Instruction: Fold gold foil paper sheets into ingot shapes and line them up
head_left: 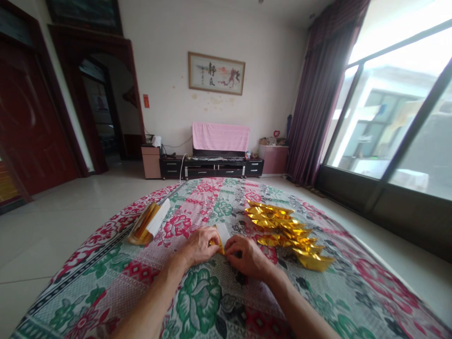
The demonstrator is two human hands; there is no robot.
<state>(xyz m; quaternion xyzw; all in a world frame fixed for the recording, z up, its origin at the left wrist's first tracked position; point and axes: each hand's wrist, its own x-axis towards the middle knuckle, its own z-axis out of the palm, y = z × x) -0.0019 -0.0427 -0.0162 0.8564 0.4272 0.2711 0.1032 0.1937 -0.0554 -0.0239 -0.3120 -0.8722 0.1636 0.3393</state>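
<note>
One lone view, riding on the person's head, facing forward and angled down across the rounded worktop draped in red, green and white floral cloth (201,292)! Bare left hand (202,246) and bare right hand (249,258) sit close in, low at the centre; far off, straight ahead, the plain white wall (158,61), dark-red panelled door (31,108) leftmost, big dark-framed glass window (416,108) rightmost. Wonderfully wide!

My left hand (201,246) and right hand (247,255) pinch a gold-and-white paper (222,233) over the flowered tablecloth (199,299); a paper stack (145,225) lies to my left, folded gold pieces (313,259) to my right.
</note>
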